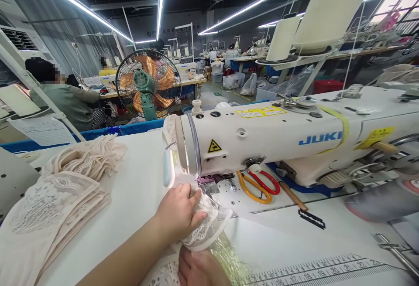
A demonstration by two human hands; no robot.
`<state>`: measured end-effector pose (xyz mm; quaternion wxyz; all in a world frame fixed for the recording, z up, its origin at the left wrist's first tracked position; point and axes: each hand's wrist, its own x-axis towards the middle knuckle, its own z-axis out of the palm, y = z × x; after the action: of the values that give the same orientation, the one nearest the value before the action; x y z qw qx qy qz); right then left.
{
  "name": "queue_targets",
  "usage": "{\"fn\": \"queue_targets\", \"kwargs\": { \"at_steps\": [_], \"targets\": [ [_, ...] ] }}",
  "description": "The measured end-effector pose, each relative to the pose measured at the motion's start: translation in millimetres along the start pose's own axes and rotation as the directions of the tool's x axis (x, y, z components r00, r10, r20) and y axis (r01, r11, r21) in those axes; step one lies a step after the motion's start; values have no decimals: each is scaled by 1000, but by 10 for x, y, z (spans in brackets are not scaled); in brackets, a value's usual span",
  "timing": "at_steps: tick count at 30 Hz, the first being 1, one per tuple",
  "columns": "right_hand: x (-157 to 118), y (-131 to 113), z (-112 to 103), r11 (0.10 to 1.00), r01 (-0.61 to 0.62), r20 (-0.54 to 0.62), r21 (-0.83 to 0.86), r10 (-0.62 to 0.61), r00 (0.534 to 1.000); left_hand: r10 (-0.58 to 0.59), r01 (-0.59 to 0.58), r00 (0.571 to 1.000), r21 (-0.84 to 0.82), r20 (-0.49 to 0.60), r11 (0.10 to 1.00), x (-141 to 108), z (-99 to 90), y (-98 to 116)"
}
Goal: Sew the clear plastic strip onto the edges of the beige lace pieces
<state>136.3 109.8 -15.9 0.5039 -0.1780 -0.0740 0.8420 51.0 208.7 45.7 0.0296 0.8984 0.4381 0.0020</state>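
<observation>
A cream lace bra piece lies at the needle end of the white sewing machine, its curved edge toward me. My left hand rests on top of it, fingers bent over the lace close to the presser foot area and thumb on the fabric. Below it, my right hand pinches the lower edge of the same lace, partly cut off by the bottom of the view. More lace hangs down between the hands. The needle itself is hidden behind the machine head.
Stacked lace pieces lie at left. Scissors with orange and red handles, a wooden-handled tool and a black blade lie right of the needle area. A ruler strip marks the front. Beyond stand a fan and a seated person.
</observation>
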Motion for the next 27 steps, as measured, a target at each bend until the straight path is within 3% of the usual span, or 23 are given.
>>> {"fn": "queue_targets", "kwargs": {
  "at_steps": [2,4,6,7,8,9,12,14,15,17,20,24,27],
  "targets": [
    [58,19,22,1000,-2,18,-9,3,1000,7,-8,999,25,41,1000,1,-5,-6],
    [104,26,9,992,10,90,-124,1,996,14,-17,998,45,68,999,-4,-30,-13],
    [85,-17,-34,930,51,184,-364,18,983,6,-11,994,48,105,999,-16,-71,-32],
    [40,-70,-67,853,94,225,-514,29,974,-2,-3,992,42,127,999,-26,-94,-50],
    [-29,-148,-105,740,140,241,-658,31,970,-6,2,989,31,147,1000,-39,-117,-74],
    [-114,-252,-147,537,238,263,-810,-30,964,-4,1,987,22,162,1000,-55,-139,-104],
    [-352,-672,-255,282,302,268,-911,-154,951,49,-50,982,3,180,999,-110,-194,-197],
    [-403,-959,-274,-315,319,419,-894,-334,844,80,-83,980,4,180,997,-144,-220,-226],
    [-387,-1077,-264,-506,289,485,-813,-313,816,88,-91,980,11,180,996,-159,-231,-224],
    [-301,-1237,-217,-738,232,564,-633,-236,791,94,-101,978,29,188,994,-185,-250,-186],
    [-162,-1312,-141,-834,250,604,-491,-119,788,108,-120,971,46,212,992,-243,-265,-85],
    [-124,-1273,-158,-816,368,657,-446,-19,754,249,-247,951,-35,182,968,-389,-222,75],
    [-159,-1228,-215,-807,409,673,-427,19,739,293,-284,954,-117,66,952,-494,-117,200]
  ]
}}
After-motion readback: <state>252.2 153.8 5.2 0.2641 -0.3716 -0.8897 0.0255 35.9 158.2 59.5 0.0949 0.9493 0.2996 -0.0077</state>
